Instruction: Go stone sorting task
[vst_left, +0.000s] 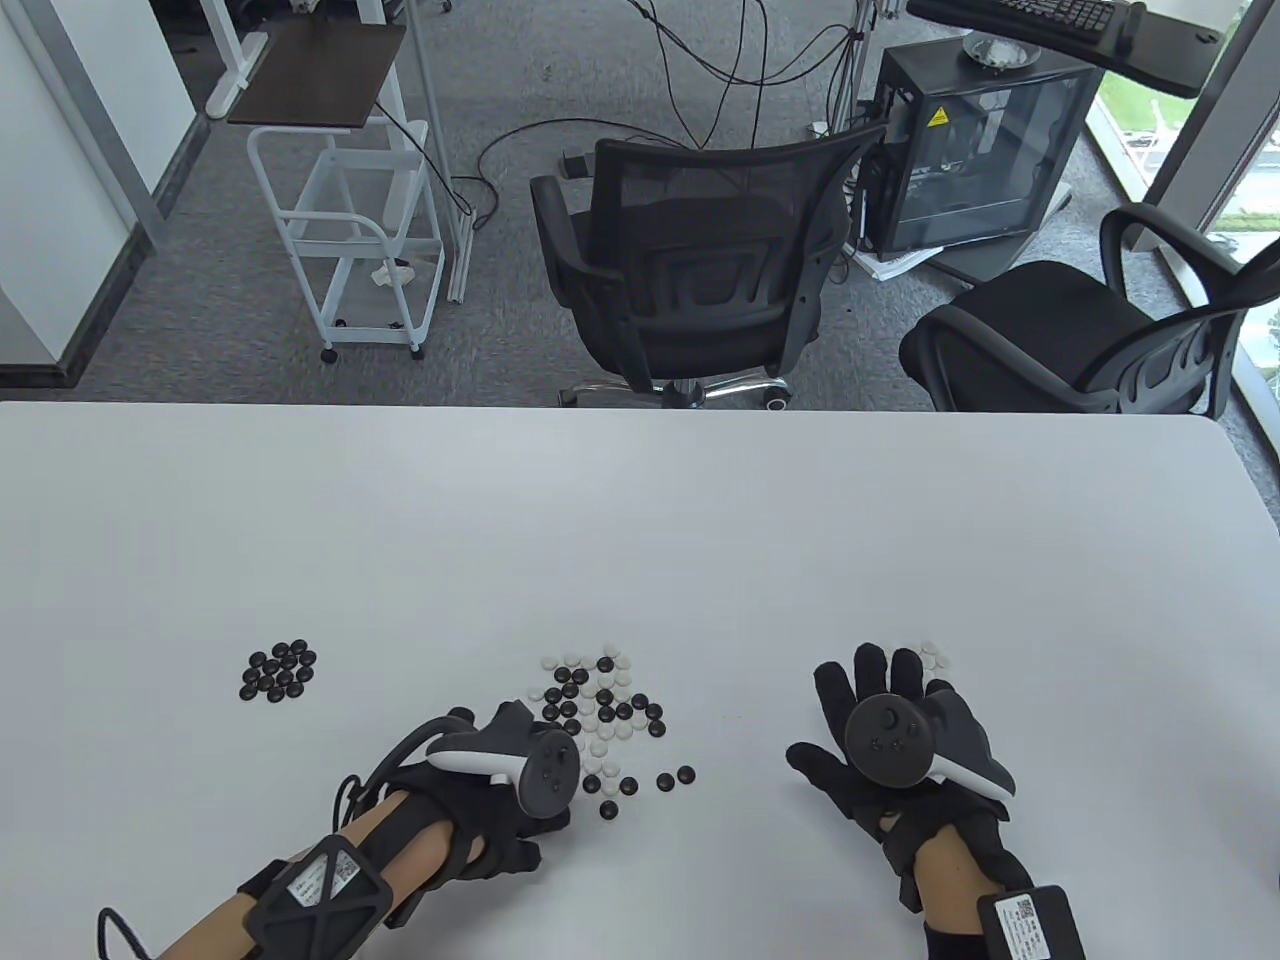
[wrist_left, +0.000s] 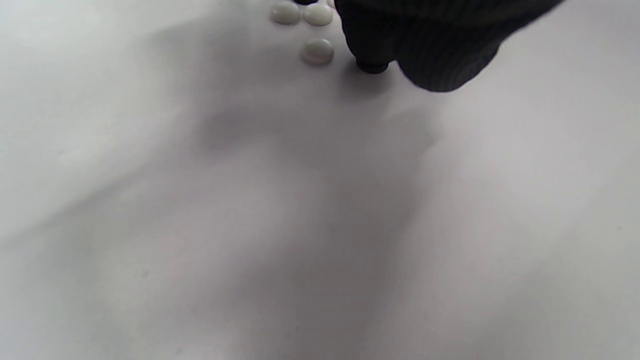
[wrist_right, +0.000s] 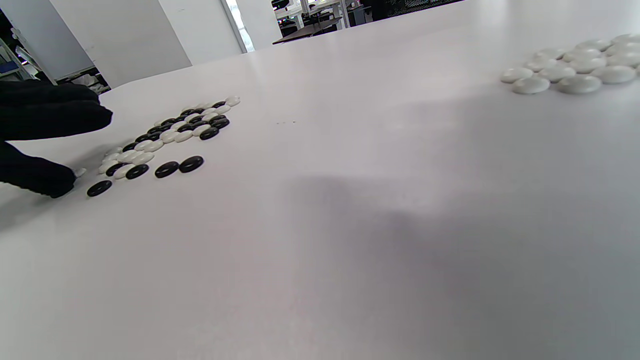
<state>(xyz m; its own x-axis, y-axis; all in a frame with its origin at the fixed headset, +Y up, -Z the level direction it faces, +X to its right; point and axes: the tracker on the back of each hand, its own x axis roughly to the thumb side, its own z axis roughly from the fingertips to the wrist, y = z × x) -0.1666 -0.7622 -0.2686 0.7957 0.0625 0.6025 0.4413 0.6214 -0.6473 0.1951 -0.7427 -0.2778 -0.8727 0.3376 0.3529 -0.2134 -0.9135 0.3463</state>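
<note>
A white table (vst_left: 640, 520) fills the lower half of the table view, and three groups of Go stones are seen on it. A sorted cluster of black stones (vst_left: 279, 671) lies at the lower left of that frame, a mixed pile of black and white stones (vst_left: 600, 705) sits near the bottom centre, and a small group of white stones (vst_left: 935, 657) is partly hidden behind the fingertips of the right hand (vst_left: 895, 735) at the lower right.

The right hand is seen spread flat, fingers straight and apart, with nothing held. Only in the right wrist view is the white group shown clearly: a tight cluster of pale stones at the upper right of that frame, well apart from the mixed pile at the left.

The left hand (vst_left: 500, 775) is placed at the near left edge of the mixed pile, its fingers hidden under the tracker in the table view. In the left wrist view a black stone (wrist_left: 372, 65) is seen pinched beneath dark gloved fingertips (wrist_left: 440, 55) at the top of the frame, just beside three white stones (wrist_left: 318, 51). In the right wrist view the same hand appears at the left edge, thumb and fingers curled at the pile's end.

No bowls or trays are seen; the stones lie directly on the table.
</note>
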